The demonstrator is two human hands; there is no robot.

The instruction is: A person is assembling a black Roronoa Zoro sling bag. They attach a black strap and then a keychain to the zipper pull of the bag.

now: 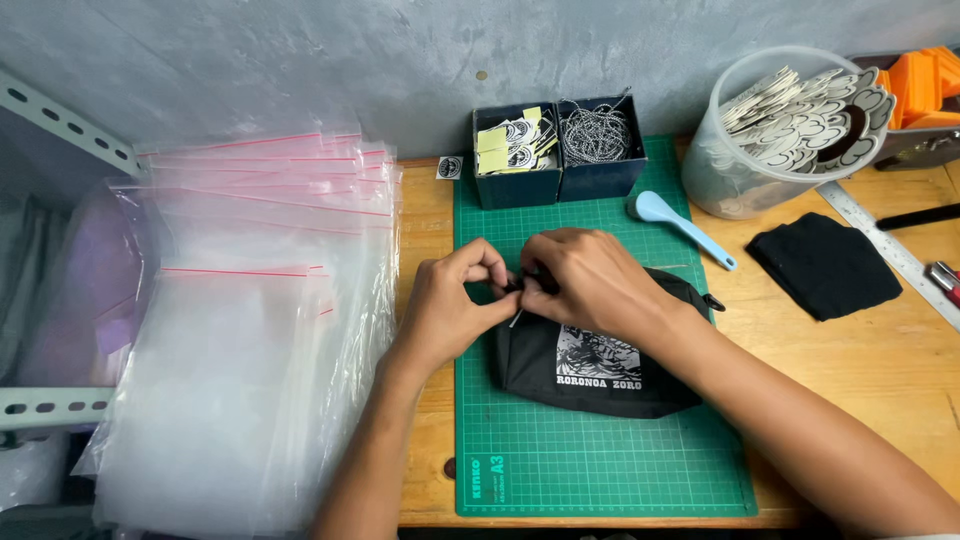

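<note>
One black pouch (pixel 590 365), white print, both hands pinching

Pouch (pixel 580 370) on cutting mat (pixel 600 450), under both hands. Behind the mat: 2 boxes (pixel 558 180) side by side. Left: stacked bags (pixel 250 330). Right: spoon (pixel 680 225), tub (pixel 745 150), cloth (pixel 825 265), ruler (pixel 890 250) on the table (pixel 880 370).

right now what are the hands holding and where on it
Both the left hand and right hand pinch something small at the top edge of the black pouch; what exactly is hidden by the fingers.
</note>
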